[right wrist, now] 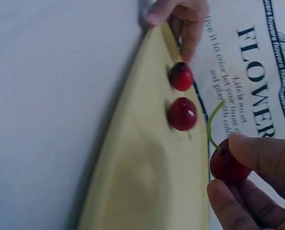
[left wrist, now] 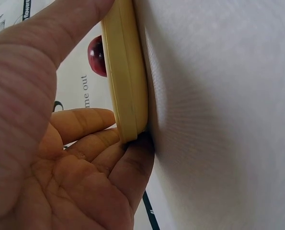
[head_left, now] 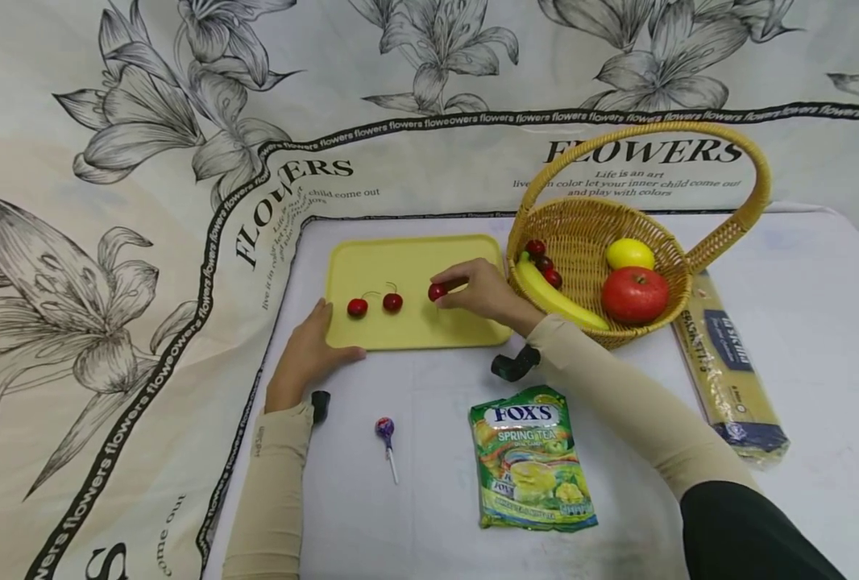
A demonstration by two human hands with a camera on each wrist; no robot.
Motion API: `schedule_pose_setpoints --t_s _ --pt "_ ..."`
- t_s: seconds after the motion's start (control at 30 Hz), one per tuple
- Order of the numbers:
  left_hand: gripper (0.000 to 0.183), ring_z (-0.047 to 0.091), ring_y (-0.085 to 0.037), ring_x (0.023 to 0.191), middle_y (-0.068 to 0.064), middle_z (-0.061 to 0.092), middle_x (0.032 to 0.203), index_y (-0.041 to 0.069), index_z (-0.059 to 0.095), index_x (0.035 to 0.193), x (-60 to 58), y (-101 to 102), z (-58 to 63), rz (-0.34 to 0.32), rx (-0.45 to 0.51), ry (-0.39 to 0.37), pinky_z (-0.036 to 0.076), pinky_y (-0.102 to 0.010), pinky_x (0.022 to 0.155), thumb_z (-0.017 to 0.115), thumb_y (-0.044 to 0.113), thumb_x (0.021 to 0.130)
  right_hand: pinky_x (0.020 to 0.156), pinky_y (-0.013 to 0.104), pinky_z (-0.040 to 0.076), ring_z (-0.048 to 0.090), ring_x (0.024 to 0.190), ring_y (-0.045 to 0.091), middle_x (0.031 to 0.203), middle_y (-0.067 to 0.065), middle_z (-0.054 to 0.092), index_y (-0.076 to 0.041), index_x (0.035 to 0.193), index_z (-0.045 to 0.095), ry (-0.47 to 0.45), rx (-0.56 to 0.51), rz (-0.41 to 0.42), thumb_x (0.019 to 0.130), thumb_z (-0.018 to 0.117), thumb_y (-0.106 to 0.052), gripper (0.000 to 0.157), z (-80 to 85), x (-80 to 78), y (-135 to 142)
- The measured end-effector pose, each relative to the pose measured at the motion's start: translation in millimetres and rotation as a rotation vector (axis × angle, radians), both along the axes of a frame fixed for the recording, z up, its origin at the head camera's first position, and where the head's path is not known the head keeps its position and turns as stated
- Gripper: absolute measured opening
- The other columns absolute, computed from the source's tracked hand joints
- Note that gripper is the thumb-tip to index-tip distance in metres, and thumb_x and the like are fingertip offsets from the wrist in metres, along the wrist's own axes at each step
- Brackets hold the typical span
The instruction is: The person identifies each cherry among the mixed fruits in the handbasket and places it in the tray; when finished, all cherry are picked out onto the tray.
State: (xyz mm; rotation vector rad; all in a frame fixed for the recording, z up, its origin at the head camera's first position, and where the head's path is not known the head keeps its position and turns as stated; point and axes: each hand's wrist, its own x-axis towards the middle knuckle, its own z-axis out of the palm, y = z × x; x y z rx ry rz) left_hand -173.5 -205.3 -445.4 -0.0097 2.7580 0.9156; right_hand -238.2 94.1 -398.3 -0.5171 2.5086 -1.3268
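Note:
My right hand [head_left: 479,288] pinches a red cherry [right wrist: 227,165] between thumb and fingers, over the right half of a yellow tray [head_left: 415,258]. A green stem rises from this cherry in the right wrist view. Two more stemmed cherries lie on the tray, one at the left [head_left: 357,308] and one nearer the middle [head_left: 392,303]. My left hand [head_left: 312,354] holds the tray's near left corner, thumb along the front edge and fingers at the left side. In the left wrist view the fingertips meet the tray's rim [left wrist: 125,86].
A wicker basket [head_left: 574,225] at the right holds a banana [head_left: 556,296], several cherries [head_left: 544,263], a lemon [head_left: 629,254] and a red apple [head_left: 635,295]. Beside it lies a spaghetti pack [head_left: 730,370]. Nearer are a green candy bag [head_left: 533,459] and a lollipop [head_left: 385,435].

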Motion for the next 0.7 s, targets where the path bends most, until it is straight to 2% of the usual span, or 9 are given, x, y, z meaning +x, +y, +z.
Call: schedule_pose_setpoints --t_s 0.37,0.53,0.7 --pt "0.113 0.016 -0.038 0.152 -0.017 0.009 0.166 0.002 0.018 0.158 -2.9 0 -1.0 -0.001 -0.015 -0.007 0.02 -0.05 0.124 0.083 0.045 0.077 0.087 0.033 0.056 0.066 0.107 0.024 0.118 0.012 0.072 -0.005 0.118 0.073 -0.033 0.057 -0.068 0.083 0.079 -0.006 0.036 -30.8 -9.3 -32" --pt "0.113 0.016 -0.038 0.152 -0.017 0.009 0.166 0.002 0.018 0.158 -3.4 -1 -1.0 0.0 -0.016 -0.006 0.02 -0.05 0.124 0.083 0.046 0.077 0.087 0.034 0.056 0.067 0.105 0.025 0.117 0.013 0.073 -0.004 0.119 0.072 0.004 0.075 -0.051 0.082 0.08 -0.007 0.038 -35.0 -12.3 -37" --pt "0.113 0.016 -0.038 0.152 -0.016 0.008 0.167 0.002 0.018 0.158 -3.2 -1 -0.8 -0.001 -0.011 -0.012 0.019 -0.05 0.124 0.083 0.046 0.077 0.09 0.037 0.056 0.066 0.108 0.025 0.122 0.011 0.071 -0.006 0.122 0.071 0.026 0.112 -0.031 0.083 0.079 -0.011 0.04 -31.6 -13.0 -34"
